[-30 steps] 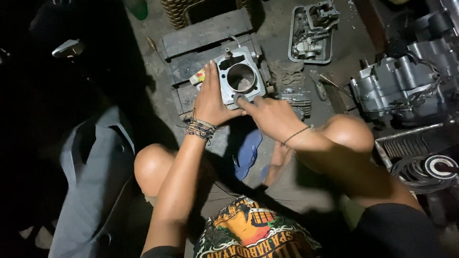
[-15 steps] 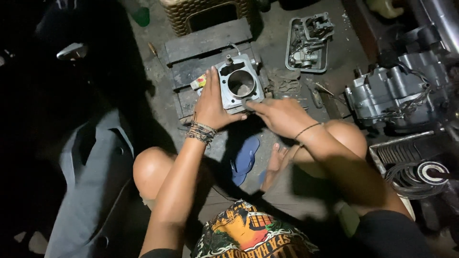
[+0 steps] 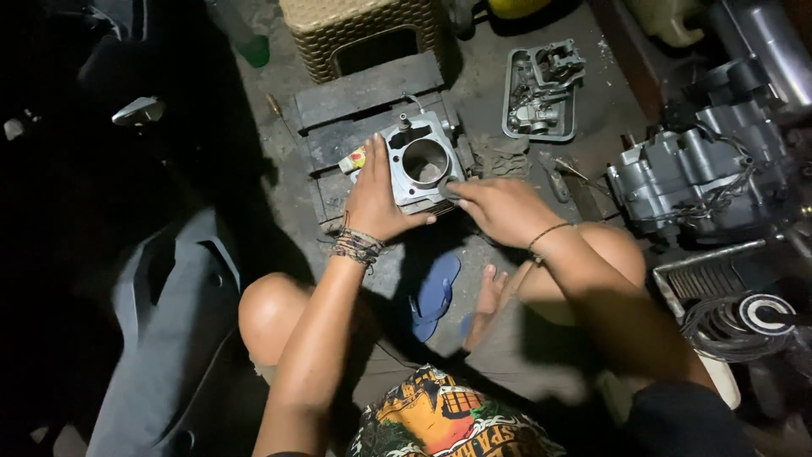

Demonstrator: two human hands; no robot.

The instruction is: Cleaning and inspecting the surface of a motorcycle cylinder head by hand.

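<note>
A grey metal engine cylinder block [image 3: 420,159] with a round bore lies on a dark wooden pallet [image 3: 364,106] on the floor. My left hand [image 3: 375,199], with bead bracelets at the wrist, lies flat along the block's left side and holds it. My right hand [image 3: 499,207] touches the block's lower right edge with its fingertips; whether a small tool is in it is hidden. A small yellow and red packet [image 3: 353,158] lies just left of the block.
A metal tray of engine parts [image 3: 541,93] sits to the upper right. A large engine case [image 3: 694,173] stands at right, with a finned part and coiled cable [image 3: 736,317] below it. A woven stool [image 3: 364,34] is behind the pallet. A blue sandal [image 3: 436,292] lies by my foot.
The view has drifted so the block sits lower and more central. Both hands stay on the block in nearly the same grip.
</note>
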